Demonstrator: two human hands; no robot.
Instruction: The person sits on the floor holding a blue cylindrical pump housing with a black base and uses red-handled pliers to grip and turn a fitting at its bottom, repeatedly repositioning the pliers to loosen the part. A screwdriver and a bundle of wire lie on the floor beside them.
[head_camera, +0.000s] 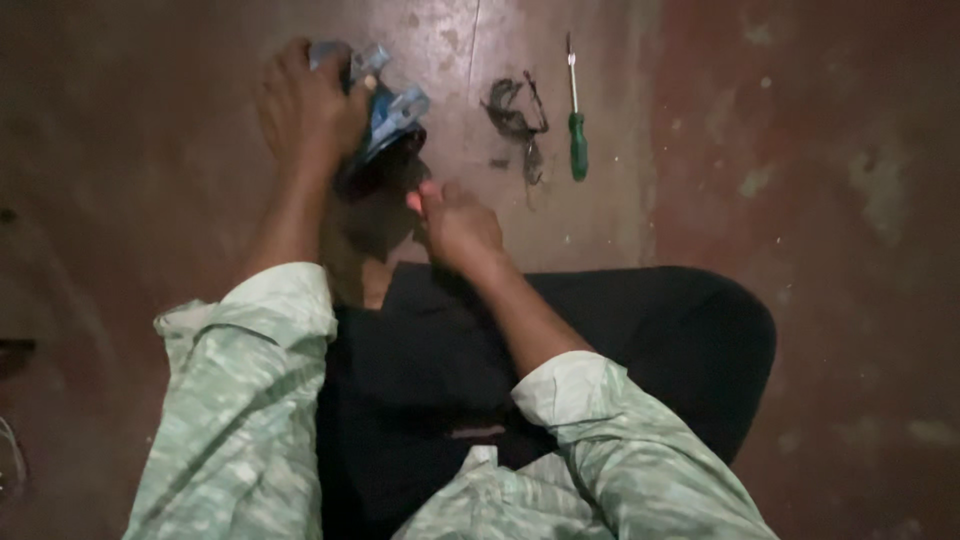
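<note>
My left hand (305, 110) grips a bluish metal part (392, 112) with a dark round body, held on the floor in front of my knees. My right hand (452, 225) sits just below that part, fingers curled, fingertips touching its dark underside; whether it pinches anything small I cannot tell. A green-handled screwdriver (577, 140) lies on the floor to the right, its shaft pointing away from me. Between it and the part lies a dark tangle of wire or debris (518, 122). Both arms wear pale green patterned sleeves.
The floor (820, 150) is reddish-brown and stained, dimly lit. My legs in dark trousers (640, 330) fill the lower middle. A dark object (15, 355) pokes in at the left edge.
</note>
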